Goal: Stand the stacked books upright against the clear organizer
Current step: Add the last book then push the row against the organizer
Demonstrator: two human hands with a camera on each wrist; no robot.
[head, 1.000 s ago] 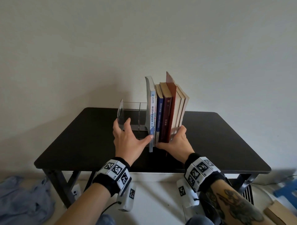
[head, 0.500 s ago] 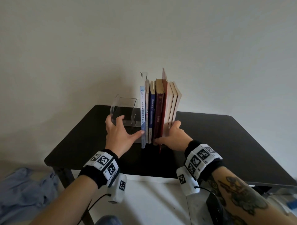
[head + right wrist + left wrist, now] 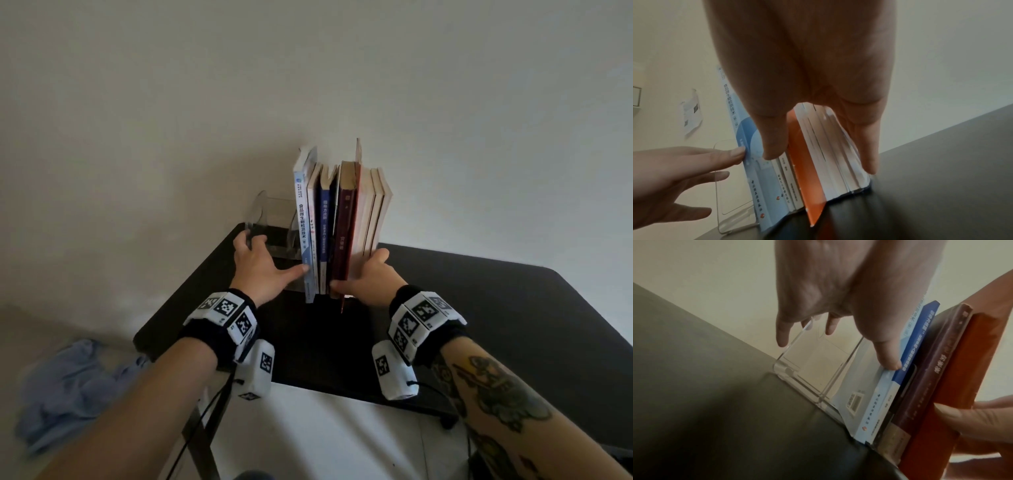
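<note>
Here the books [image 3: 340, 222] stand upright on the black table [image 3: 479, 325], pressed against the right side of the clear organizer [image 3: 270, 222]. The left hand [image 3: 260, 270] spreads straight fingers over the organizer, thumb touching the light-blue book [image 3: 303, 219]. The right hand [image 3: 368, 277] clasps the row's far side. A blue cloth [image 3: 68, 387] lies on the floor, left of the organizer.

Each wrist wears a black band [image 3: 219, 337] with white marker blocks [image 3: 226, 310] and a white camera box [image 3: 255, 371]; the right forearm has dark tattoos [image 3: 493, 387].
</note>
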